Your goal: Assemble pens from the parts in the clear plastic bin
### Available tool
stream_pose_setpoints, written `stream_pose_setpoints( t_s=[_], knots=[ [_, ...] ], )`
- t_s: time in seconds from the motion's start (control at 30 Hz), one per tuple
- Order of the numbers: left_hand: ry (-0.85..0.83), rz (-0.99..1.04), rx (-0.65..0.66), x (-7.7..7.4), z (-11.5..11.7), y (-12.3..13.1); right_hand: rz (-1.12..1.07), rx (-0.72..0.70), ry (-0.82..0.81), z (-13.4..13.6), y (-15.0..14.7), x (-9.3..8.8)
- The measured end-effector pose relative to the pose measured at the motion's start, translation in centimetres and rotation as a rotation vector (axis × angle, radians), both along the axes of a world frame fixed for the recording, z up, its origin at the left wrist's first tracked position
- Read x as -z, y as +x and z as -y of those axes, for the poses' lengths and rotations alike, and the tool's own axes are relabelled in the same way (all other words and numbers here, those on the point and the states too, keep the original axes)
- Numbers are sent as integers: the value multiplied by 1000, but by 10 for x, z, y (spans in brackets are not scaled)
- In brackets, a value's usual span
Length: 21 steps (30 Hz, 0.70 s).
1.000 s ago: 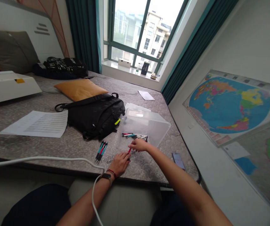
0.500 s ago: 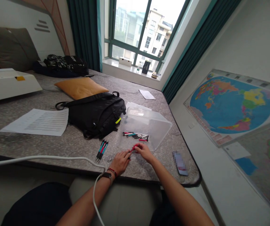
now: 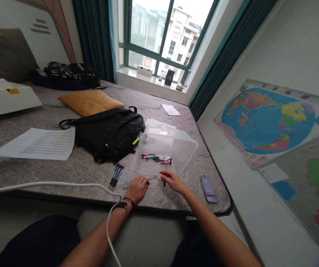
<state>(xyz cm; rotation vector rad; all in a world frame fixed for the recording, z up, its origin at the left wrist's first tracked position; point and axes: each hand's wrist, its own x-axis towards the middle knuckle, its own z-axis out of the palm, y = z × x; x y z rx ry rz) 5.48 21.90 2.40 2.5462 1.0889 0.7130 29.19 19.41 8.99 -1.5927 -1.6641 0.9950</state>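
Between the fingertips of my right hand (image 3: pixel 172 180) is a red pen (image 3: pixel 163 178), pointing down over the bed's front part. My left hand (image 3: pixel 137 190) rests on the mattress to its left, fingers curled, with the dark end of something thin showing at the fingertips; the rest is hidden. Several pens (image 3: pixel 116 176), teal, red and black, lie side by side left of my left hand. Beyond my hands, a clear plastic box (image 3: pixel 185 150) lies with its opening toward me, and more pens (image 3: pixel 159 158) are inside.
A black backpack (image 3: pixel 110 133) lies left of the box, with a printed sheet (image 3: pixel 36 144) and an orange cushion (image 3: pixel 91 102) around it. On the right is a phone (image 3: pixel 208 189). A white cable (image 3: pixel 64 183) crosses the front edge and my left wrist.
My right hand has drawn away from my left, taking the red pen with it, and the pen now points downward. The whole view has shifted slightly.
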Motion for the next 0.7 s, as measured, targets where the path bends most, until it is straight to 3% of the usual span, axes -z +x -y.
stream_pose_setpoints(
  t_s=[0.13,0.23,0.4,0.7],
  knots=[
    [-12,-26,-26,0,0,0,265,-141,94,3,-8,-11],
    [-19,-35,-39,1,0,1,348,-178,122,6,-8,-20],
    [-21,-35,-62,2,-1,1,354,-196,123,11,-3,-25],
    [-4,-67,-93,0,0,1,346,-163,115,16,-1,-14]
  ],
)
